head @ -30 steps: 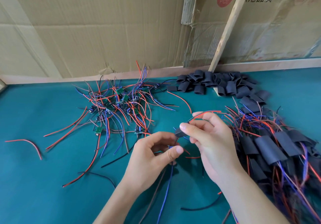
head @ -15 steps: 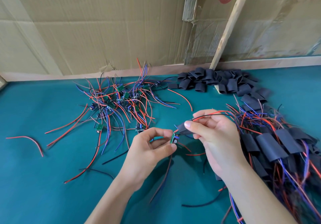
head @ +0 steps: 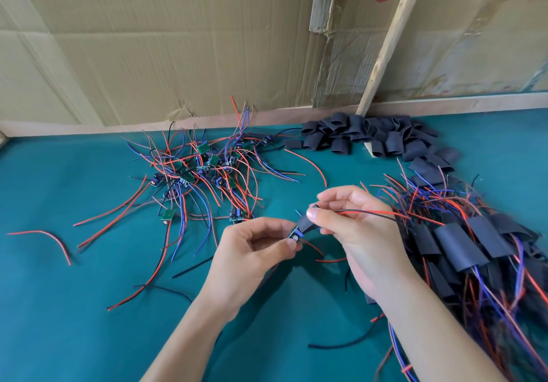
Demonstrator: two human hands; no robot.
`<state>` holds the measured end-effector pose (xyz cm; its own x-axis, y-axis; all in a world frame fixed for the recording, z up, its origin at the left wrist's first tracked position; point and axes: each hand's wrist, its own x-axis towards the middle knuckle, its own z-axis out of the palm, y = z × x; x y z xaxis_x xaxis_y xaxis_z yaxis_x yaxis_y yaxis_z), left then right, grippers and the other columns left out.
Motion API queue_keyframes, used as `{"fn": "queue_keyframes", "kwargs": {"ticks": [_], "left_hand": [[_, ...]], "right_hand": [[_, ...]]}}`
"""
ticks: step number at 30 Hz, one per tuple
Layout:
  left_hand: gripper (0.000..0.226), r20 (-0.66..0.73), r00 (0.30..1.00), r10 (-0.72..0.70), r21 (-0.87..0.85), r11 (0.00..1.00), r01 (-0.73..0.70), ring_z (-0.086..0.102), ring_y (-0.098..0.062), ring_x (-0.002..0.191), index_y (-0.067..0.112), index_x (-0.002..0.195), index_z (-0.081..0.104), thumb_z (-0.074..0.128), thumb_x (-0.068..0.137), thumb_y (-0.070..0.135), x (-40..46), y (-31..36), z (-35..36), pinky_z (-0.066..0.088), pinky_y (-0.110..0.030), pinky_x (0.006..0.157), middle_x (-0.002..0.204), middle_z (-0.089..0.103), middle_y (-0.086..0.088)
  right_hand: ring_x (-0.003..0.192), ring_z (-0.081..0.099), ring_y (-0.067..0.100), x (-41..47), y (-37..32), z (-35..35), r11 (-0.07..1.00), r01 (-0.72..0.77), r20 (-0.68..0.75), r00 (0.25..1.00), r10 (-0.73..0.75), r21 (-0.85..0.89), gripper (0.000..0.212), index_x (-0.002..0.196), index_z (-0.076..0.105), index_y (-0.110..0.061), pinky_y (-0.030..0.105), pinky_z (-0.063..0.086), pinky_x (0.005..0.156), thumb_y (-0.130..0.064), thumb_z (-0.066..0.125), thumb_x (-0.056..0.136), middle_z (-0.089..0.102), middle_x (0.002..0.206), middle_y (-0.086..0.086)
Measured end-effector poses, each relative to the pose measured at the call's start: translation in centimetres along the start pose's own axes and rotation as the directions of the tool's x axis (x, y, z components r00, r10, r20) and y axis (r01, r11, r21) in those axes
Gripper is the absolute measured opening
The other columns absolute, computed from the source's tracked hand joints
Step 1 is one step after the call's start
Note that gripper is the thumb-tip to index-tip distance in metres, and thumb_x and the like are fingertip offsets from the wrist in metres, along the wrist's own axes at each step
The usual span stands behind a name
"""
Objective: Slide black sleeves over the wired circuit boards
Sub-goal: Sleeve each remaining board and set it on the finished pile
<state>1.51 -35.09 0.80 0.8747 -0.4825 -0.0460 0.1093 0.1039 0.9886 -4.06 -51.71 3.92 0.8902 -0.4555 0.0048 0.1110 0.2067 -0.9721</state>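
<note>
The left hand [head: 252, 251] pinches a small circuit board [head: 295, 234] between thumb and fingertips, and the right hand [head: 353, 221] pinches a black sleeve [head: 307, 226] between thumb and forefinger, with the board's red and black leads [head: 373, 213] running out across the right fingers toward the heap on the right. Compared with a second ago, when the two hands were bunched together and the board was hidden behind the fingers, the hands have drawn slightly apart and the board now shows at the sleeve's lower mouth, touching it and apparently just starting in. Half a second ago the board was already visible at the left fingertips; since then the sleeve's mouth has closed up to it. That suggests the leads are already threaded through and the step in hand is drawing the sleeve down over the board itself, which is not yet covered. The view has also shifted a little between frames. On the green table [head: 74, 307], the tangle of bare wired boards [head: 204, 171] lies beyond the left hand, the pile of empty sleeves [head: 370, 135] sits along the back edge, and the sleeved assemblies [head: 462, 245] lie heaped beside the right forearm, so judging by the piles a good share of boards remains to do.
</note>
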Motion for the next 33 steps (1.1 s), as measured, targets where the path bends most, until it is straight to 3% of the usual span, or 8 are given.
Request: {"fn": "queue_keyframes", "kwargs": {"ticks": [7,16,22,26,31,33], "left_hand": [[0.027,0.011,1.0,0.008,0.032,0.999,-0.008,0.075,-0.034,0.091,0.026,0.092,0.08,0.076,0.085,0.0,0.0,-0.2,0.1,0.061,-0.03,0.084,0.091,0.079,-0.007],[0.018,0.047,0.999,0.021,-0.014,1.0,-0.02,0.077,-0.029,0.087,0.014,0.094,0.078,0.073,0.088,-0.002,0.1,-0.4,0.1,0.059,-0.024,0.076,0.092,0.078,-0.011],[0.019,0.011,1.0,0.023,-0.053,0.998,-0.023,0.077,-0.031,0.088,0.003,0.105,0.07,0.07,0.089,-0.007,0.2,-0.7,0.0,0.06,-0.026,0.075,0.097,0.076,-0.02],[0.014,0.031,0.999,0.019,-0.041,0.999,-0.017,0.077,-0.03,0.084,0.002,0.104,0.071,0.071,0.09,-0.001,0.2,-0.8,0.0,0.061,-0.027,0.073,0.092,0.077,-0.018],[0.004,0.032,0.996,0.08,0.083,0.993,-0.083,0.07,-0.041,0.081,0.022,0.094,0.076,0.074,0.091,0.02,0.2,-0.9,-0.2,0.059,-0.041,0.078,0.082,0.076,-0.011],[0.006,0.017,0.996,0.09,0.11,0.99,-0.091,0.069,-0.037,0.075,0.024,0.092,0.075,0.072,0.087,0.027,0.4,-1.0,-0.3,0.058,-0.039,0.076,0.08,0.076,-0.01]], "right_hand": [[0.072,0.07,0.012,-0.1,0.1,0.0,0.997,0.019,0.003,1.0,-0.019,-0.078,0.02,0.082,0.077,-0.023,0.017,0.05,0.061,-0.015,0.084,0.064,0.077,0.082,0.006],[0.068,0.069,0.013,0.0,0.4,-0.1,0.985,0.103,-0.021,0.994,-0.107,-0.141,0.018,0.08,0.076,-0.019,0.019,0.051,0.062,-0.014,0.084,0.065,0.076,0.077,0.007],[0.062,0.065,0.012,-0.3,1.0,0.5,0.992,0.024,-0.002,1.0,-0.024,-0.126,0.02,0.082,0.074,-0.012,0.018,0.05,0.057,0.001,0.087,0.074,0.073,0.075,0.005],[0.057,0.058,0.014,-0.2,0.8,0.4,0.997,-0.065,-0.017,0.998,0.064,-0.052,0.014,0.083,0.071,-0.01,0.02,0.049,0.058,-0.003,0.082,0.08,0.07,0.071,0.004],[0.069,0.067,0.015,-0.4,1.0,0.8,0.988,-0.154,0.002,0.988,0.154,0.009,0.01,0.085,0.069,-0.01,0.022,0.05,0.058,-0.006,0.078,0.086,0.073,0.077,0.006],[0.068,0.066,0.016,-0.4,1.2,0.9,0.986,-0.168,0.003,0.986,0.168,0.008,0.012,0.085,0.067,-0.01,0.023,0.052,0.057,-0.009,0.078,0.088,0.072,0.076,0.008]]}}
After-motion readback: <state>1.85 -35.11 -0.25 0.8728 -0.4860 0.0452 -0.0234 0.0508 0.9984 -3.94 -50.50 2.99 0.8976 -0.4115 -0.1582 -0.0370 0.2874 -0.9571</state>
